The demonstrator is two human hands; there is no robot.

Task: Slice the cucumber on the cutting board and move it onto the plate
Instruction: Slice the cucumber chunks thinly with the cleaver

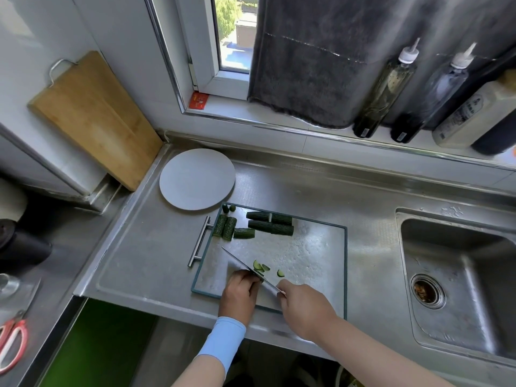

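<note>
A steel cutting board [312,252] with a dark rim lies on the counter. Several dark green cucumber pieces [270,227] lie along its far edge, and a few thin slices [261,266] lie near the front. My right hand [303,308] grips the handle of a knife [243,265], whose blade slants to the upper left over the board. My left hand [241,291] sits curled just left of the blade, over a cucumber piece that it hides. A round white plate [196,178] stands bare behind the board's left corner.
A sink [458,277] lies to the right of the board. Several bottles [385,90] stand on the window sill. A wooden board [92,115] leans against the left wall. Red scissors [12,342] lie at the lower left. A bar handle [199,241] sticks out from the cutting board's left side.
</note>
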